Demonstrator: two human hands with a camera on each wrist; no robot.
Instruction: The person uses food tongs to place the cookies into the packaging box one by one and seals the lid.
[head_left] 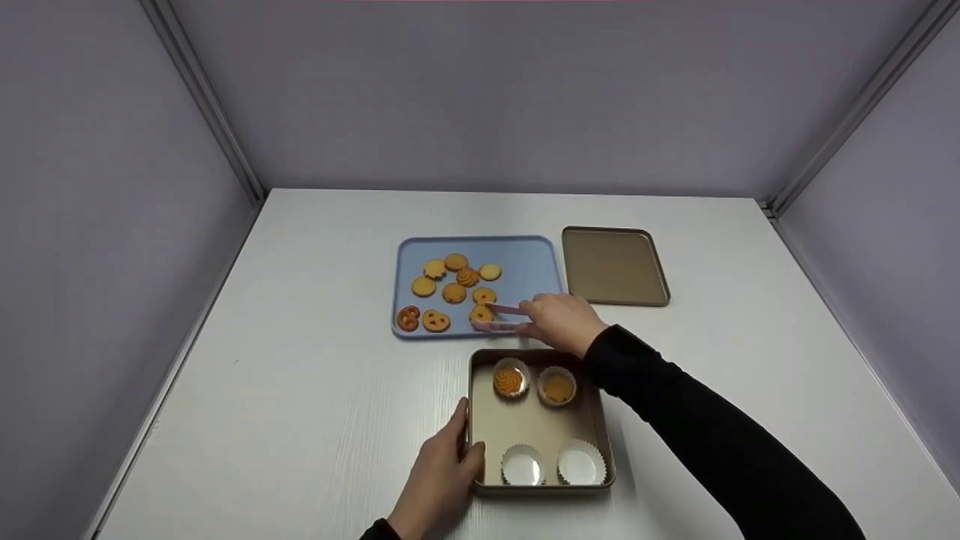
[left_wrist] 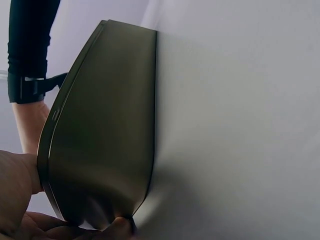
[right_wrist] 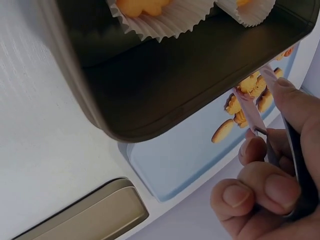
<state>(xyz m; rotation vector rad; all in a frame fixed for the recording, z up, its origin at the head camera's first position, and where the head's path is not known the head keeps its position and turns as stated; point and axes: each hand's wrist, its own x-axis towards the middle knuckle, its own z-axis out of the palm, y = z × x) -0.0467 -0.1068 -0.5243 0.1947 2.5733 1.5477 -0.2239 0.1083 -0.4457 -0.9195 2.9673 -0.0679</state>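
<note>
My right hand (head_left: 564,321) holds tongs with pale pink tips (head_left: 508,309) and dark handles. Their parted tips lie on either side of a round cookie (head_left: 481,314) near the front edge of the blue tray (head_left: 529,262). At the left wall of a deep gold baking tin (head_left: 517,424), my left hand (head_left: 439,476) grips with the thumb over the rim and the fingers outside. Inside the tin, a swirl cookie (head_left: 510,381) and another cookie (head_left: 557,388) sit in far paper cups. Two near paper cups (head_left: 523,466) (head_left: 582,463) hold nothing.
Several more cookies (head_left: 454,292) spread over the left and middle of the tray, with a pretzel-shaped one (head_left: 408,319) at its front left corner. A flat gold lid (head_left: 615,266) lies right of the tray. Grey panels (head_left: 510,97) stand behind and beside the white table (head_left: 315,360).
</note>
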